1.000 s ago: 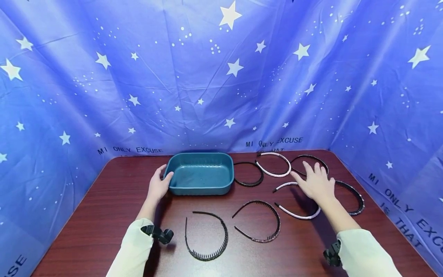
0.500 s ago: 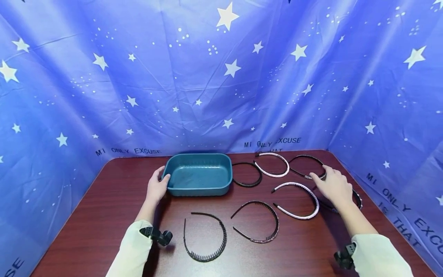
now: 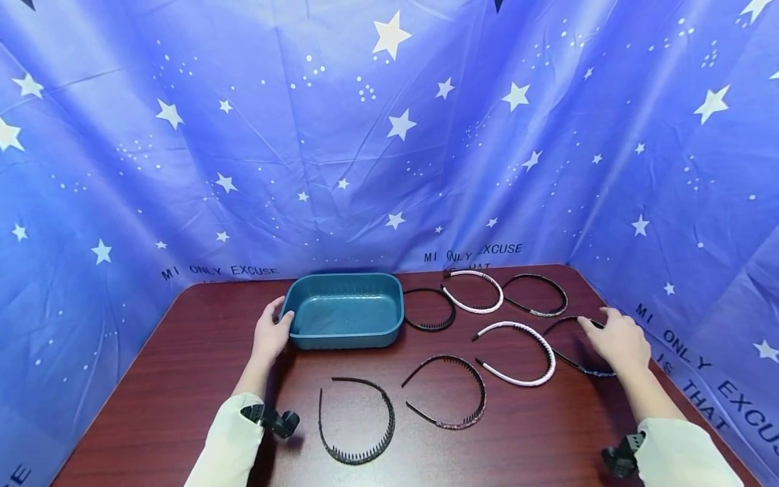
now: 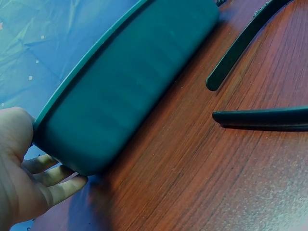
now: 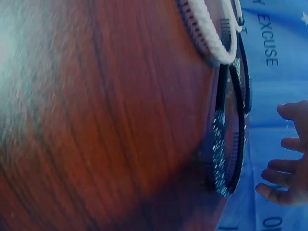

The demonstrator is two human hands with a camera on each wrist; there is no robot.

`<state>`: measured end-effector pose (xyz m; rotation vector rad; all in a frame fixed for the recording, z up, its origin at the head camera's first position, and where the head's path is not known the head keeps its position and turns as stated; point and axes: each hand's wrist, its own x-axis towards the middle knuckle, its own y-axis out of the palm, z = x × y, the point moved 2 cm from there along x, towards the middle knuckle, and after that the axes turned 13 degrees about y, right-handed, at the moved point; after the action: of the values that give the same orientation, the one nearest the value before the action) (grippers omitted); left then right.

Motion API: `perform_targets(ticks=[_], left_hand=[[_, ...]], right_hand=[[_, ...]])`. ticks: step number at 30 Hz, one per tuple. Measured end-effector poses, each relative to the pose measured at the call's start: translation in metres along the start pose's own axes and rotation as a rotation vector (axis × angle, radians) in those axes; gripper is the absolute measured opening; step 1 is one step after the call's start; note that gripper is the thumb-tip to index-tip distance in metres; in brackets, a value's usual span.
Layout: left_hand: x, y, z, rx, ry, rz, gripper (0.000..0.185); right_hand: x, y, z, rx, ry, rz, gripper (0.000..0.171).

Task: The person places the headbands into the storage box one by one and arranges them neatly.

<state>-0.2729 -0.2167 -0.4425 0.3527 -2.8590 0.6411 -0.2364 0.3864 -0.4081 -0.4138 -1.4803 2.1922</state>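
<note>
In the head view my left hand [image 3: 272,331] grips the left end of a teal plastic basin [image 3: 347,341], thumb over the rim. The left wrist view shows the fingers [image 4: 62,187] curled beneath the basin's outer wall. Over at the right, my right hand [image 3: 621,341] hovers above a dark glittery headband [image 3: 587,369] and covers its right side. Seen from the right wrist, that hand's fingers [image 5: 279,177] are spread and apart from the glittery band [image 5: 219,159], with nothing held. A white headband [image 3: 552,362] lies just left of it.
More headbands lie on the brown table [image 3: 182,379]: a black toothed one [image 3: 356,461] in front, a dark glittery one [image 3: 483,399] mid-table, a black one [image 3: 432,329] beside the basin, a white one [image 3: 481,310] and a dark one [image 3: 566,301] behind. A starry blue curtain [image 3: 341,155] encloses the table.
My right hand has moved right, from beside the white headband to above the dark glittery one. The left hand has stayed on the basin. The head view has shifted slightly.
</note>
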Motion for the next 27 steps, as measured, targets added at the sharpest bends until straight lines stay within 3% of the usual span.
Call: perform_targets(ticks=[13, 27], left_hand=[[0.003, 0.001, 0.005, 0.001, -0.001, 0.007, 0.047], [0.000, 0.000, 0.002, -0.004, -0.010, -0.002, 0.048]], right_hand=[[0.001, -0.002, -0.033, 0.003, 0.108, 0.054, 0.070], [0.001, 0.006, -0.044, 0.032, 0.113, 0.047, 0.062]])
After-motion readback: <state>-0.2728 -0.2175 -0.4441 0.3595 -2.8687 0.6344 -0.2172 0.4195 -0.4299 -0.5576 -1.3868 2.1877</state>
